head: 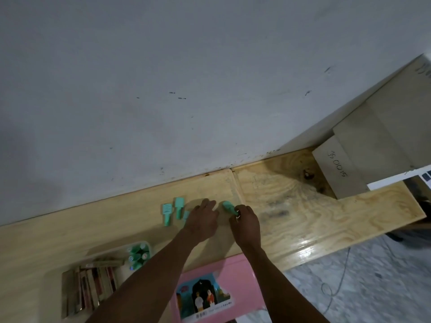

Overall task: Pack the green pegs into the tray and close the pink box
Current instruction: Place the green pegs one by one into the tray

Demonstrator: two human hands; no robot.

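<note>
Three loose green pegs [173,211] lie on the wooden table near the wall; one is partly hidden under my left hand [202,220], which rests flat beside them with fingers spread. My right hand [245,223] pinches another green peg [229,208] at its near end. A clear tray [140,254] at the lower left holds several green pegs standing on end. The pink box [219,287], with a picture label on its lid, lies at the table's near edge between my forearms.
Several brown wooden blocks [89,286] lie packed beside the clear tray. Cardboard boxes [363,155] are stacked at the table's right end against the grey wall. A cable lies on the speckled floor [363,283] to the right.
</note>
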